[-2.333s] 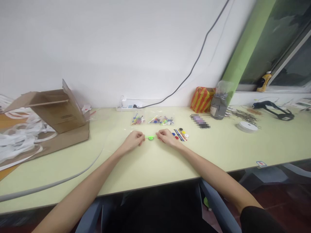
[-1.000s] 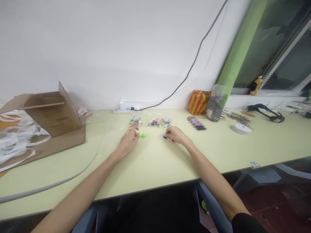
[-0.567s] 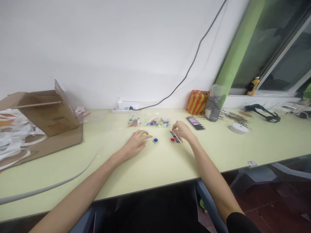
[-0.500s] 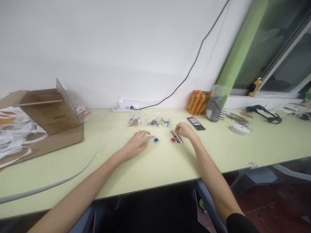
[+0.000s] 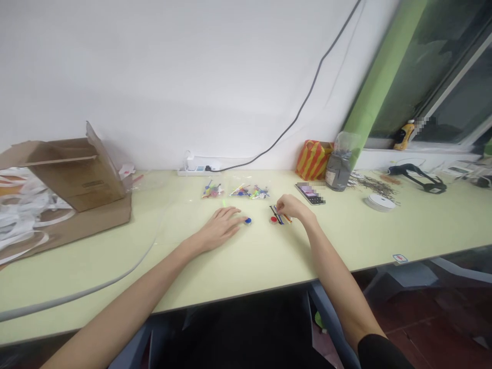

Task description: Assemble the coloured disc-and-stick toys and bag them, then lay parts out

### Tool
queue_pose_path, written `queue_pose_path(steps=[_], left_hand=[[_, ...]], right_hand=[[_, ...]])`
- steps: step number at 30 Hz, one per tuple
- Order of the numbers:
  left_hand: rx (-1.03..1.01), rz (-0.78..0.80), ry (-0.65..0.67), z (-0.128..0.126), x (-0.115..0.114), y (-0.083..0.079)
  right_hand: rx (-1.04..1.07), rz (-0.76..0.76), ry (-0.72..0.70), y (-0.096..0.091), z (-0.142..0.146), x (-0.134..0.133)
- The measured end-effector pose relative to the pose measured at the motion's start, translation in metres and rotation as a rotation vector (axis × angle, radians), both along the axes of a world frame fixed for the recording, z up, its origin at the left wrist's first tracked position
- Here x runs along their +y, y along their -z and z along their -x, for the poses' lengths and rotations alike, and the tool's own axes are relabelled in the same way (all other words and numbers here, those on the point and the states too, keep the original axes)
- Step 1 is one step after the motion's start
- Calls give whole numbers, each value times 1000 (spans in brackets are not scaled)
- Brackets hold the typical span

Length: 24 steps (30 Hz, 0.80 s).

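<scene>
My left hand [image 5: 221, 229] lies palm down on the table with its fingers stretched out. A fingertip reaches the small round blue-topped piece [image 5: 248, 221], apparently touching it. To the right sits a similar red-topped piece [image 5: 273, 220], between my two hands. My right hand [image 5: 292, 207] is bent down over a small group of thin coloured sticks [image 5: 285, 219], in blue, white, black and yellow. Its thumb and fingers are pinched together at the sticks' upper end, and what they grip is hidden.
Small clear bags of colourful parts [image 5: 249, 192] lie behind my hands, near a power strip [image 5: 198, 170]. A phone [image 5: 310, 193], a striped bag [image 5: 313, 160] and a white spool [image 5: 380, 202] are to the right. An open cardboard box [image 5: 82, 179] and a grey cable [image 5: 115, 279] occupy the left.
My left hand has shifted slightly right, its fingertip now at the blue-topped piece. Near my right fingers, the sticks lie a little more spread out.
</scene>
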<state>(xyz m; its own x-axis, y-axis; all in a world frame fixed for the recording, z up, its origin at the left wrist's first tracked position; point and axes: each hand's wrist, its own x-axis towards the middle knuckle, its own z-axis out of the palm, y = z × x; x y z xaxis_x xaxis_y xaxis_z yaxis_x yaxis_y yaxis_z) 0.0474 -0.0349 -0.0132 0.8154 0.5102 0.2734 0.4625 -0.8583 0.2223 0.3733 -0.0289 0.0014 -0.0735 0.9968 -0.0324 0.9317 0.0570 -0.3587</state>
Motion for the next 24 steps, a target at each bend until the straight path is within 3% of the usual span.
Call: queue_pose_path(steps=[6,13,17,19,24], left_hand=[[-7,-32,-9,2,2,-1],[-129,-46,-102,-1,-3,-7],[-177,-72,-135,-2,-2,-6],[-208,-91,-144,-1,0,-5],[-234,-125,-129,2,3,-7]], right_hand=[[2,-50,-32,-6,8,-3],[50,-466,-87,-7,51,-11],[343,-614,-155,-1,84,-16],[627,-521,-200,1,98,-20],[1227,-15,-265,6,116,-32]])
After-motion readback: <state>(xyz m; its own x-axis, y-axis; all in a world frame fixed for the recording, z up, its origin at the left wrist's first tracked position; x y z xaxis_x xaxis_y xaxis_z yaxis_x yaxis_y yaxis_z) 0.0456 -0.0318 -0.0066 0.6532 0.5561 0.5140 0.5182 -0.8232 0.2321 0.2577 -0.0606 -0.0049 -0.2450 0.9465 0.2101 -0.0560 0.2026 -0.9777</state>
